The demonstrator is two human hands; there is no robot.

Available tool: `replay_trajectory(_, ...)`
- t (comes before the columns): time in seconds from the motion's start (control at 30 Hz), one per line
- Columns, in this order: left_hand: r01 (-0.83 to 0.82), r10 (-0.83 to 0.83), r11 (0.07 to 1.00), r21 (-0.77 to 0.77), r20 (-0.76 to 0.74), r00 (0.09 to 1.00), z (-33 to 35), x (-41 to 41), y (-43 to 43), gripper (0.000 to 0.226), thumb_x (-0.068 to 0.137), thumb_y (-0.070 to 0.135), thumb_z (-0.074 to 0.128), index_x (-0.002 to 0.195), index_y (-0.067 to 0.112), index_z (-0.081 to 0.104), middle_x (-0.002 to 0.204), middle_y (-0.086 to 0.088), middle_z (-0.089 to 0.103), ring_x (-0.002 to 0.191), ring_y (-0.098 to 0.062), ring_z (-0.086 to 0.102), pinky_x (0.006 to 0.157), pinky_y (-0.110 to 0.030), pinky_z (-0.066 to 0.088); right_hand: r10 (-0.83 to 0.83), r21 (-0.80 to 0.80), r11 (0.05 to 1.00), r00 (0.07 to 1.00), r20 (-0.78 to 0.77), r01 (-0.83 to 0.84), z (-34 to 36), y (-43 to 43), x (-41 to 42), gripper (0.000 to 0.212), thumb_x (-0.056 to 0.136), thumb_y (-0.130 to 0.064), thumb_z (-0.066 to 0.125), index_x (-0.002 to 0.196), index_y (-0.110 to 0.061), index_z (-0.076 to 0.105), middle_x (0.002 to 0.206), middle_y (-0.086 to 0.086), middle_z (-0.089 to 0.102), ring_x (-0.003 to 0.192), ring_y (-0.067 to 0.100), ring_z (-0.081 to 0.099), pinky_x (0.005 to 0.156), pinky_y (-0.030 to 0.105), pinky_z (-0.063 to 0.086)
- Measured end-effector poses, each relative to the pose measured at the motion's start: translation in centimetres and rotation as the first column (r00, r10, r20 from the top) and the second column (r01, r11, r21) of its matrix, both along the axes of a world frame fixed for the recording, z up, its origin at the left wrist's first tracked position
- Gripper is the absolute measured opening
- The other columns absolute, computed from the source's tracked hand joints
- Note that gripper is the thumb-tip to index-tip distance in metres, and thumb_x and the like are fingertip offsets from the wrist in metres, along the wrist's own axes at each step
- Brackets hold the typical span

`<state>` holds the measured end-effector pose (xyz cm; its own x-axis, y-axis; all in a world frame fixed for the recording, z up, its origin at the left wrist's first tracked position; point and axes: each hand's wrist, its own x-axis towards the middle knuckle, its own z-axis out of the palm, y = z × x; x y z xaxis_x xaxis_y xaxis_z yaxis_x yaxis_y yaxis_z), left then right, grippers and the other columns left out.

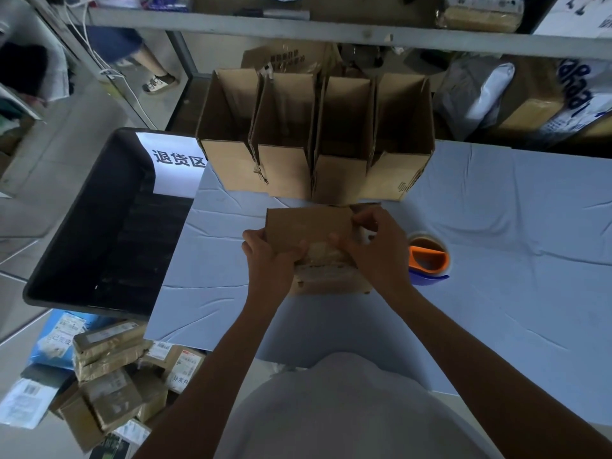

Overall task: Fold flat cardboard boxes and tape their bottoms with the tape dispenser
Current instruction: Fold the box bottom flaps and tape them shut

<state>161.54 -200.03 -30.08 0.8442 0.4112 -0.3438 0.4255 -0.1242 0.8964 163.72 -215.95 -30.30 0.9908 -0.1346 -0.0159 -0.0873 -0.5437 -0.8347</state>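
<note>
Shirt front (331, 409) nearest; left hand (271, 256) & right hand (374, 250), fingers curled, grip small box (308, 226) at its sides. Prob light, stiff cardboard; hold edges, not flaps.

"退货区" stands in bold black characters on a white sheet (174, 160) at the far corner of the black bin (71, 223) — printing on parcels and cartons elsewhere is too blurred to read.

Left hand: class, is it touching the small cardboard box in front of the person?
Touching. The head view shows the left hand gripping the cardboard box, curled round its near left edge with no gap between them.
</note>
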Motion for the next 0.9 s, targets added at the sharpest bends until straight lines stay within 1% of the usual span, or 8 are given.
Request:
replay_trajectory(0.13,0.011,-0.010,0.999,0.038,-0.013,1.000,0.1,0.2,-0.1,0.054,0.076,0.021,0.077,0.107,0.017,0.033,0.114,-0.005,0.039,0.105,-0.024,0.050,0.073,-0.024,0.046,-0.018,0.001,1.000,0.999,0.044,0.018,-0.2,-0.2,0.0,0.019,0.083,-0.032,0.066,0.098,-0.023,0.059,0.099,-0.012,0.062,0.094,0.003,0.056,0.079,0.033,0.050)
replay_trajectory(0.3,0.036,-0.028,0.986,0.163,-0.048,0.998,0.5,0.1,-0.5,0.080,0.063,0.025,0.086,0.120,0.010,0.033,0.112,-0.003,0.037,0.091,-0.014,0.045,0.060,-0.017,0.042,0.046,-0.160,0.986,0.999,0.021,-0.042,0.3,0.4,-0.3,0.058,0.063,-0.058,0.075,0.104,-0.022,0.053,0.103,-0.011,0.057,0.091,0.004,0.052,0.073,0.023,0.043)
replay_trajectory(0.47,-0.006,0.001,0.997,-0.072,-0.069,0.998,-0.2,0.5,0.5,0.058,0.075,0.014,0.077,0.115,0.017,0.035,0.117,-0.005,0.041,0.102,-0.021,0.051,0.068,-0.021,0.046,-0.030,-0.029,0.999,0.998,0.059,0.031,-0.5,-0.2,0.5,0.011,0.085,-0.023,0.063,0.096,-0.024,0.062,0.096,-0.012,0.064,0.092,0.003,0.058,0.079,0.035,0.051)
replay_trajectory(0.53,-0.033,0.030,0.997,-0.068,-0.049,0.998,-0.4,0.2,0.6,0.044,0.084,0.013,0.067,0.117,0.019,0.038,0.123,-0.008,0.043,0.113,-0.026,0.050,0.076,-0.023,0.047,-0.042,0.067,0.997,0.997,0.065,0.038,-0.4,-0.8,0.7,0.016,0.091,-0.012,0.054,0.098,-0.020,0.066,0.097,-0.007,0.067,0.095,0.008,0.060,0.086,0.034,0.050)
replay_trajectory(0.63,-0.004,-0.049,0.961,0.278,0.184,0.982,0.3,-1.0,0.4,0.061,0.081,0.033,0.068,0.133,0.020,0.039,0.135,-0.005,0.037,0.122,-0.017,0.036,0.092,-0.022,0.037,0.098,-0.057,0.995,0.964,0.248,-0.086,0.3,-1.8,-0.4,0.024,0.088,-0.030,0.057,0.107,-0.017,0.063,0.105,-0.001,0.063,0.099,0.012,0.056,0.086,0.021,0.043)
replay_trajectory(0.7,0.104,-0.357,0.820,0.563,0.361,0.862,0.2,-1.9,0.8,0.059,0.073,0.033,0.074,0.126,0.022,0.049,0.131,-0.001,0.042,0.119,-0.017,0.036,0.092,-0.021,0.038,0.324,-0.230,0.939,0.884,0.337,-0.256,0.1,-2.3,-1.5,0.034,0.082,-0.038,0.061,0.108,-0.015,0.066,0.110,0.001,0.062,0.102,0.012,0.052,0.087,0.015,0.039)
replay_trajectory(0.8,0.155,-0.670,0.580,0.800,0.361,0.649,-1.3,-2.9,1.4,0.023,0.077,0.020,0.076,0.099,0.018,0.070,0.108,0.000,0.064,0.101,-0.016,0.053,0.078,-0.026,0.048,0.521,-0.410,0.836,0.763,0.382,-0.366,-2.2,-2.9,-2.6,0.032,0.079,-0.028,0.070,0.107,-0.012,0.070,0.113,0.005,0.065,0.102,0.019,0.057,0.078,0.033,0.052)
replay_trajectory(0.9,0.081,-0.717,0.454,0.887,0.310,0.624,-1.3,-3.0,1.1,0.019,0.092,0.013,0.054,0.091,0.017,0.073,0.095,0.002,0.070,0.084,-0.012,0.055,0.071,-0.014,0.037,0.509,-0.490,0.828,0.730,0.456,-0.272,-3.7,-3.0,-2.7,0.026,0.077,-0.009,0.074,0.103,-0.011,0.073,0.108,0.007,0.069,0.100,0.025,0.064,0.069,0.038,0.055)
